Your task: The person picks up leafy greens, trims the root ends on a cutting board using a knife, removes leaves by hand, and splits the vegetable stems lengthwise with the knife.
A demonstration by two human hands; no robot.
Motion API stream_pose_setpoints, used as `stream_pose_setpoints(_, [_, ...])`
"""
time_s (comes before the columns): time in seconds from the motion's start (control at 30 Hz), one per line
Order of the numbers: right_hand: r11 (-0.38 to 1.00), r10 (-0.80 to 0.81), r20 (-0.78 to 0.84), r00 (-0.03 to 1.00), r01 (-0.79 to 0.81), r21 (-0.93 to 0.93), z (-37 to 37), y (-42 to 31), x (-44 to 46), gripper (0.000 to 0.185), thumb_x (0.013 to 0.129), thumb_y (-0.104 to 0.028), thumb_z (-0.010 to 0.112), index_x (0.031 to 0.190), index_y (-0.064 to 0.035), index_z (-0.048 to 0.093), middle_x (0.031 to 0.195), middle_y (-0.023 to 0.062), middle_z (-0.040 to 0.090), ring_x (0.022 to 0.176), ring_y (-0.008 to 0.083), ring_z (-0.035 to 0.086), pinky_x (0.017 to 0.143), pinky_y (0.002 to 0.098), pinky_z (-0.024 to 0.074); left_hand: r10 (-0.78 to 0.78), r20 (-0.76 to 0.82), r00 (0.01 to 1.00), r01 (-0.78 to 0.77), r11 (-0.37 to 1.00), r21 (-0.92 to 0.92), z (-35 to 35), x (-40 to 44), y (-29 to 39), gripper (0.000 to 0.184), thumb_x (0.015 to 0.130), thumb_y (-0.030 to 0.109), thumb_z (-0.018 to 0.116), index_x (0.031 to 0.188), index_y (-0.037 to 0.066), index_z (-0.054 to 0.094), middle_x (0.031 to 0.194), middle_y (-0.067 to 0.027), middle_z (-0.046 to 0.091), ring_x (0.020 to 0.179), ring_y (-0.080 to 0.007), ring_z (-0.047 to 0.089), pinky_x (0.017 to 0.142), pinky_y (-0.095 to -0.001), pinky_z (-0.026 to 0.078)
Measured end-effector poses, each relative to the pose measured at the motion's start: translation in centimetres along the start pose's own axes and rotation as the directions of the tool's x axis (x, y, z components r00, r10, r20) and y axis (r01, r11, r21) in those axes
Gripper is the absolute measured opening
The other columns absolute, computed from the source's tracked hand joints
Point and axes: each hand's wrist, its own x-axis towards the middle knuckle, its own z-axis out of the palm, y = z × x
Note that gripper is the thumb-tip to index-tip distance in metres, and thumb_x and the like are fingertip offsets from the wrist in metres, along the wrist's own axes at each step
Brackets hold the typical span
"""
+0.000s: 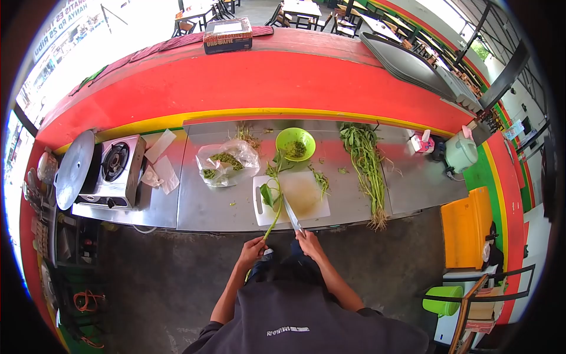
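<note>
- My left hand [253, 251] is closed round the lower end of a leafy green stem [273, 222], which lies across the white cutting board [315, 203], leaves toward the lime-green bowl [285, 140].
- My right hand [308, 243] grips the kitchen knife [293, 217], blade beside the stem; I cannot tell whether they touch.
- I'd best hold the stem steady over the board, edge angled away from my left fingers, strokes short.

The upper-left banner [66, 26] reads "HANYA Rp 25 Ribu"; lettering on the box [229, 43] is unclear
</note>
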Motion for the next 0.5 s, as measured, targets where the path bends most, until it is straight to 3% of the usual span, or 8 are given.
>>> stream_pose_setpoints(0.27, [0.999, -0.031, -0.034, 0.999, 0.031, -0.016, 0.8, 1.4, 0.7, 0.039, 0.097, -0.04, 0.053, 0.088, -0.0025, 0.059, 0.056, 0.0044, 0.049, 0.04, 0.0148, 0.047, 0.038, 0.0328, 0.0384, 0.006, 0.003, 1.0, -0.006, 1.0, 0.008, -0.1, -0.2, 0.3, 0.032, 0.099, 0.019, 0.056, 0.127, 0.004, 0.06, 0.08, 0.0007, 0.061, 0.058, -0.0026, 0.044, 0.048, -0.0174, 0.034])
stream_pose_setpoints(0.33, [0.984, -0.159, -0.09, 0.983, 0.15, -0.095, 1.4, 2.8, 1.8, 0.04, 0.097, -0.041, 0.053, 0.086, -0.0026, 0.059, 0.056, 0.005, 0.05, 0.04, 0.0152, 0.048, 0.038, 0.0333, 0.0386, -0.005, 0.004, 1.0, 0.005, 1.0, 0.001, -0.2, -0.1, 0.3, 0.033, 0.099, 0.019, 0.055, 0.128, 0.004, 0.06, 0.08, 0.0008, 0.061, 0.058, -0.0026, 0.044, 0.048, -0.0172, 0.034])
stream_pose_setpoints(0.5, [0.981, -0.16, -0.094, 0.983, 0.148, -0.124, 1.7, 3.6, 2.2, 0.041, 0.097, -0.042, 0.053, 0.086, -0.0028, 0.059, 0.057, 0.007, 0.052, 0.041, 0.016, 0.051, 0.04, 0.034, 0.0403, 0.011, 0.014, 1.0, -0.011, 1.0, -0.002, -0.3, -0.2, 0.1, 0.033, 0.099, 0.018, 0.056, 0.128, 0.003, 0.06, 0.08, 0.001, 0.06, 0.057, -0.0026, 0.044, 0.047, -0.017, 0.034])
